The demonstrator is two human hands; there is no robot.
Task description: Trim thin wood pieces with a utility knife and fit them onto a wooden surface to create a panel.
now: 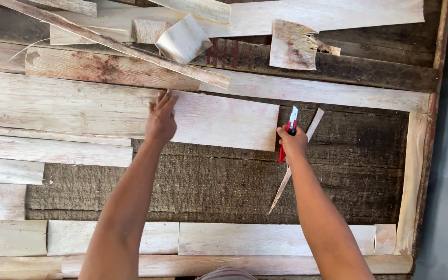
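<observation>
My left hand (161, 120) lies flat, fingers spread, pressing on the pale whitewashed rectangular veneer sheet (224, 122), at its left end. My right hand (293, 143) is fisted round a red-and-white utility knife (289, 132), blade tip up, just off the sheet's right edge. A thin pale wood sliver (294, 163) runs diagonally under that hand. Below everything, a dark rough bark-like board (208, 181). Loose pale veneer scraps (182, 39) are heaped above; pale strips (276, 238) line the bottom.

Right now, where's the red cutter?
Head view, right of centre: the red cutter is gripped in the right hand, beside the pale sheet's right edge.
</observation>
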